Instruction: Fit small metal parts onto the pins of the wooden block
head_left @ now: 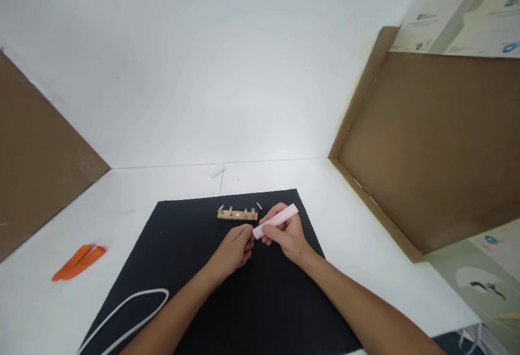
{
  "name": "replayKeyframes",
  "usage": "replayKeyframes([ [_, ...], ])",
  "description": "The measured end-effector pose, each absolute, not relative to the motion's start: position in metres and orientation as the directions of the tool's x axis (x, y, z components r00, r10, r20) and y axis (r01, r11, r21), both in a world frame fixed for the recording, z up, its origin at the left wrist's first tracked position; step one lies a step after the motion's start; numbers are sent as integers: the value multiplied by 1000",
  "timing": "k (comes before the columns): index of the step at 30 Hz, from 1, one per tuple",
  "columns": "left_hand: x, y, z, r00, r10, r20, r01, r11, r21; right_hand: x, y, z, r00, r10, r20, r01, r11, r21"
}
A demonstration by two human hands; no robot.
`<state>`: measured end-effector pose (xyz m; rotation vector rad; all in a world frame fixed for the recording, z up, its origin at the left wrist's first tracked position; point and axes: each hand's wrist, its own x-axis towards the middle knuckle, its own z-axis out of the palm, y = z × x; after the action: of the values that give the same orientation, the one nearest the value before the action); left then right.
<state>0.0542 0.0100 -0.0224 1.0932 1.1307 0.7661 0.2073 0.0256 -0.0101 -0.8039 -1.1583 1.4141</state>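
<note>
Pink bar [277, 221] sits closed in right hand [287, 236]; left hand [232, 251] curls just beside its end, hold unclear. Ahead of hands, wooden strip [237, 214] with four bolts [231, 211] lies on black mat [264, 306]; two orange pry tools [79, 263] lie left.

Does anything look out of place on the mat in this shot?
Yes: a small pale pin lies loose on the black mat, off the end of the wooden strip, apart from the row of metal bolts. The leftmost bolt also leans outward.

Operator's left forearm [170, 311] and right forearm [357, 306] are bare to the lower frame edge, each tapering evenly to the wrist. Left hand [231, 251] and right hand [289, 237] are likewise bare, with slim fingers [245, 231]. Nail detail is too small to assess.
</note>
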Motion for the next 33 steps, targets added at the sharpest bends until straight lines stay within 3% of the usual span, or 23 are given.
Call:
replayKeyframes([
  [4,55,10,-23,255,928,-271,23,275,961,211,25,-12,-212,963,167,-381,76,-921],
  [9,52,13,-14,71,969,-236,-5,236,972,216,39,-20,-93,983,160,-421,107,-901],
  [14,42,17,-10,-68,978,-195,-89,189,978,216,41,-21,-85,988,131,-400,87,-913],
  [27,38,21,-10,-107,961,-254,-148,237,960,216,42,-21,-76,989,130,-413,87,-907],
  [30,36,22,-14,-106,971,-216,-71,209,975,216,43,-22,-71,989,127,-405,88,-910],
  [33,33,23,-20,-170,981,-89,188,121,975,216,43,-22,-73,989,130,-406,89,-909],
])
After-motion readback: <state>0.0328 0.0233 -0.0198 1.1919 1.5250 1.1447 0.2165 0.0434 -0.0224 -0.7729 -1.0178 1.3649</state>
